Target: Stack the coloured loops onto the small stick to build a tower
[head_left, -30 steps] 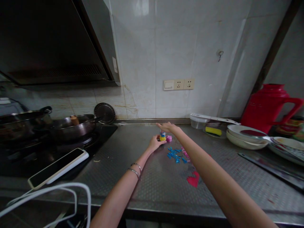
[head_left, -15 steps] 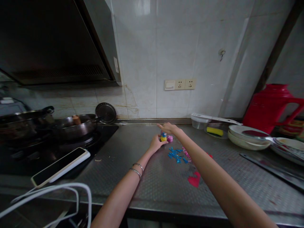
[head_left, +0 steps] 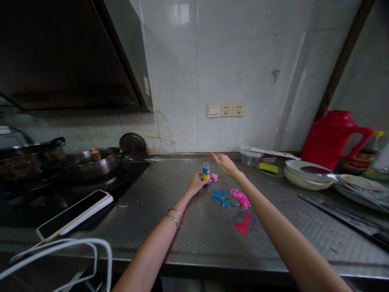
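A small clear vial (head_left: pixel 206 170) with blue and yellow contents stands on the steel counter (head_left: pixel 188 227). My left hand (head_left: pixel 196 183) grips its base, fingers curled round it. My right hand (head_left: pixel 224 163) hovers just right of and above the vial, fingers spread and holding nothing. A pink round piece (head_left: pixel 214 177) lies right beside the vial. Several small blue pieces (head_left: pixel 221 196) and a heap of pink pieces (head_left: pixel 240 198) lie on the counter in front of my hands. A red shape (head_left: pixel 244 228) lies nearer to me.
A stove with two pans (head_left: pixel 88 162) is at the left, a phone (head_left: pixel 73 213) and white cable (head_left: pixel 60 249) near it. Plates (head_left: pixel 306 176), a yellow sponge (head_left: pixel 268 168), a red jug (head_left: pixel 332 138) and a knife (head_left: pixel 340 217) are at the right.
My right hand has lifted off the top of the vial and moved right, fingers opening. The pink heap shows now that the arm has shifted. My left hand stays on the vial.
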`<state>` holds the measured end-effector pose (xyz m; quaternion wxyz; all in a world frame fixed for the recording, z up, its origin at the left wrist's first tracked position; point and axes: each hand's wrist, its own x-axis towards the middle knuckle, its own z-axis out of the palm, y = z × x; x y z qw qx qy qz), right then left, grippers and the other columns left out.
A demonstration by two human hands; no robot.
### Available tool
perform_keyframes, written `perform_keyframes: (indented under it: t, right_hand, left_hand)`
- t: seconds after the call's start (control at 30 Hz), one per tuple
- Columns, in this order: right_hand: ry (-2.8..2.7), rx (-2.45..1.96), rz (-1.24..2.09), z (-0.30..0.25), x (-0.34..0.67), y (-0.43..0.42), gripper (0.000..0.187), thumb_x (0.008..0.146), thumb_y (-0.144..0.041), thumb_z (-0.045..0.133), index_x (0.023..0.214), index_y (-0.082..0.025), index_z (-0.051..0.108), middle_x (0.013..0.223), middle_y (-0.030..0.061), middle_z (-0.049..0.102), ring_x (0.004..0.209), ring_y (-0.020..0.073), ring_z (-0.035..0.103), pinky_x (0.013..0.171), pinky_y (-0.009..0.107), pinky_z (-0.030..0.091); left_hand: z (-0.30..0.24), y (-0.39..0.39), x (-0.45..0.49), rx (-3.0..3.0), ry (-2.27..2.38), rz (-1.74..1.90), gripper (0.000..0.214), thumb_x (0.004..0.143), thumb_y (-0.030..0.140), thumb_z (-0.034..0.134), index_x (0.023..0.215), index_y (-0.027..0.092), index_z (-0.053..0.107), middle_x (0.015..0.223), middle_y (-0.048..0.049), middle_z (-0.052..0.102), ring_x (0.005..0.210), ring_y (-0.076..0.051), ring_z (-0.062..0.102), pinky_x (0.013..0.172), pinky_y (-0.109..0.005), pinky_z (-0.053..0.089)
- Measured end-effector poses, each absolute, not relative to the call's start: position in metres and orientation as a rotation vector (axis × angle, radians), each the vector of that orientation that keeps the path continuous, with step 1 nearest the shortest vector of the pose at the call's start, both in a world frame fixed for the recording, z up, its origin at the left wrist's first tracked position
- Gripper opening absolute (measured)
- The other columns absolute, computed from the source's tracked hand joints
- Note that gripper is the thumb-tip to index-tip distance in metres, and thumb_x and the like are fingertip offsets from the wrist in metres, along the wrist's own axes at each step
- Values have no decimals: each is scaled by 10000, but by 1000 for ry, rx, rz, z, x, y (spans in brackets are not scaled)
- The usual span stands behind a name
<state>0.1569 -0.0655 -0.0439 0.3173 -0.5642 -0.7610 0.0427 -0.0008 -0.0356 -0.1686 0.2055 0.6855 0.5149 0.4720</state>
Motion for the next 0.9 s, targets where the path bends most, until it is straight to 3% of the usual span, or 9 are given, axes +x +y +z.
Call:
perform_keyframes:
  t: [0.37,0.53,0.67,0.77,0.9]
  right_hand:
    - [-1624,-1373,392,-138,197,-74,563,840,-504,252,963,-135,658,928,87,665,898,203,590,816,292,410]
    - [-1515,-1348,486,-151,209,-71,588,817,-537,271,972,-122,656,867,97,676,850,216,602,737,307,451]
    - [-1515,-1338,491,-149,210,-73,591,813,-547,275,977,-122,652,861,104,674,826,216,603,688,300,463]
    - [-1564,-1340,466,-145,208,-80,580,817,-540,275,966,-128,655,854,99,672,832,217,601,681,296,464]
    - [-1609,-1365,447,-139,204,-87,565,817,-530,286,962,-127,654,831,85,674,787,210,605,657,287,464]
  left_hand:
    - [-168,-34,0,1965,1458,1261,619,492,570,674,909,123,576,928,-114,588,886,-213,530,794,-324,385]
    - [-171,-33,2,1896,1360,1315,614,475,534,705,909,122,567,908,-107,588,874,-204,537,803,-327,385]
    - [-167,-39,3,1876,1267,1445,601,524,471,708,999,152,523,1006,-95,554,955,-194,505,852,-315,361]
    - [-159,-47,-1,1860,1246,1588,435,642,406,637,987,178,503,1005,-67,537,962,-170,490,848,-288,359]
    - [-147,-61,-10,1915,1344,1672,129,753,295,482,712,177,516,786,-30,527,786,-142,493,748,-261,380]
